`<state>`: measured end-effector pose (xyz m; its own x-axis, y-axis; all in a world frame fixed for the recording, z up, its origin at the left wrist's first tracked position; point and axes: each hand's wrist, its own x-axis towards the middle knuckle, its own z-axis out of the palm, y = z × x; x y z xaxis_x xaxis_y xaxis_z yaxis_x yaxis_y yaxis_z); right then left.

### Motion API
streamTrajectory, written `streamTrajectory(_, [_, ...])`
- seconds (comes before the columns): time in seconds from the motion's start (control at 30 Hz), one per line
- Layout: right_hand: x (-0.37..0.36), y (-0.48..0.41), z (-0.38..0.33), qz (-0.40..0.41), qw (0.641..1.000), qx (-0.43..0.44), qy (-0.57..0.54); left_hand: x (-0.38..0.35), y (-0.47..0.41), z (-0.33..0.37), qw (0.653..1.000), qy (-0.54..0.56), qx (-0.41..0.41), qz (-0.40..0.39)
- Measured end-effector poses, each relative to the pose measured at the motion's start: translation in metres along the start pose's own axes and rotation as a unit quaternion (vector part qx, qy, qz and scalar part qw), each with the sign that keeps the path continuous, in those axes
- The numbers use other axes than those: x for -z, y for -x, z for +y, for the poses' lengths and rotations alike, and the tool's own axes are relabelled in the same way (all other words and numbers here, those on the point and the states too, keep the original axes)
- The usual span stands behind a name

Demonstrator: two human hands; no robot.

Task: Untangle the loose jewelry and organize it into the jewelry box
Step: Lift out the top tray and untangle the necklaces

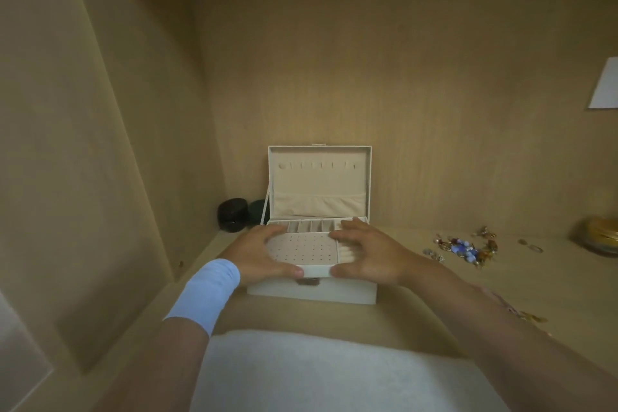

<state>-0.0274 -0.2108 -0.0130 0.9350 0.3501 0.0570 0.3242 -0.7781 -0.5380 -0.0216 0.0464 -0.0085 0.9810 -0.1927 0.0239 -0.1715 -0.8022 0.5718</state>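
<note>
Cream jewelry box (311,293), lid up | left hand (264,254) and right hand (366,259) grip its top tray (301,252) | best lifted level, evenly | tangled jewelry (465,249) at 3 o'clock

Cabinet niche, light wood-grain laminate throughout. Back panel (401,77) plain, upright. Left side panel (83,110) angles toward near left. Shelf (434,294) same tan tone, runs left to right. White sheet (607,84) on back panel, far right edge. Two dark round jars (232,215) in far left corner. Blurred golden object (602,237) far right. White pad (334,375) near centre. Light warm, dim.
</note>
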Motion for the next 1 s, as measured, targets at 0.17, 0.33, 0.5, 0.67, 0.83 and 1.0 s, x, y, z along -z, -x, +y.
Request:
streamTrajectory(0.17, [-0.003,-0.017,0.008,0.012,1.000,0.004,-0.004,-0.005,-0.018,-0.011,1.000,-0.015,-0.006,0.004])
streamTrajectory(0.33, [-0.010,-0.023,0.003,0.022,1.000,-0.005,-0.002,-0.009,-0.024,-0.026,1.000,0.005,-0.001,0.022])
streamTrajectory(0.5, [-0.013,-0.025,-0.001,0.012,0.999,-0.015,0.032,-0.011,-0.024,-0.028,0.999,0.009,-0.021,0.041])
streamTrajectory(0.67, [-0.016,-0.017,0.005,-0.048,0.997,-0.020,0.063,-0.020,-0.020,-0.025,1.000,-0.018,-0.010,0.001])
streamTrajectory(0.83, [-0.031,-0.021,0.017,-0.003,0.997,-0.047,0.060,-0.029,-0.021,-0.022,0.998,-0.045,-0.012,0.030])
streamTrajectory(1.0, [-0.030,-0.015,0.026,0.004,0.998,-0.061,0.026,-0.037,-0.023,-0.011,0.998,-0.066,-0.004,0.023])
